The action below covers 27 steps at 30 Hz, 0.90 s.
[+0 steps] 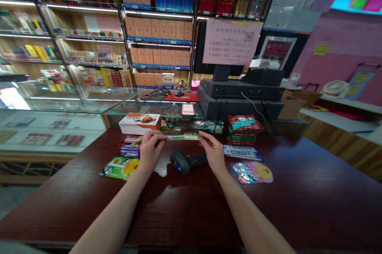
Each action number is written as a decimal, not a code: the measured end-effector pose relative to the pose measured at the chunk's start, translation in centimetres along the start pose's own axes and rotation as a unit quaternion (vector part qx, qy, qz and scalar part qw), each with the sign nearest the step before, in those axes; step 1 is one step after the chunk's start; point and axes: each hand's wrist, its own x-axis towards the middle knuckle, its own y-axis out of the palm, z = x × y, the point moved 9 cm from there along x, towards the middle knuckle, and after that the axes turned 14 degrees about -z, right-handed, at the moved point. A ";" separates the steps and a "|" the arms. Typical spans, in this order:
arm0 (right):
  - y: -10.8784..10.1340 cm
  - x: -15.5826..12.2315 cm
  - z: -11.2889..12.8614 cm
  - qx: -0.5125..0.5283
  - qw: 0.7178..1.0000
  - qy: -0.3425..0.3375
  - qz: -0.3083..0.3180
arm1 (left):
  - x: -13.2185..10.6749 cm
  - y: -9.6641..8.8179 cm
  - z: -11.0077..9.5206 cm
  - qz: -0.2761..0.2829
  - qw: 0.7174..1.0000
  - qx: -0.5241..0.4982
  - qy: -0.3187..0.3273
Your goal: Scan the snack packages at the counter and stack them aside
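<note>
Green wrapped packet (184, 136) | pinched at both ends | left hand (151, 151) | right hand (212, 150)

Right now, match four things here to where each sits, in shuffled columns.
Things: 1 slim green packet; 2 black barcode scanner; 3 stack of red packets; 4 pink packet with a yellow duck.
Places: A beyond the right hand; B pinched between that hand and the left hand; C flat, right of the right hand; D on the counter between both hands.
Pairs: 1B, 2D, 3A, 4C.
</note>
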 end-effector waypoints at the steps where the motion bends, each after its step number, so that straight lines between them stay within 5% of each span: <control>1: 0.1 0.0 -0.1 0.006 1.000 0.006 0.002 | -0.1 0.0 -0.1 0.002 1.000 0.009 0.004; 10: 0.5 -0.3 -0.4 0.060 0.996 0.062 0.025 | -0.4 0.6 0.3 0.067 0.996 0.049 0.022; 27: 4.9 -2.5 0.7 0.070 0.988 0.038 0.134 | -0.4 -2.5 4.5 0.086 0.976 -0.012 -0.201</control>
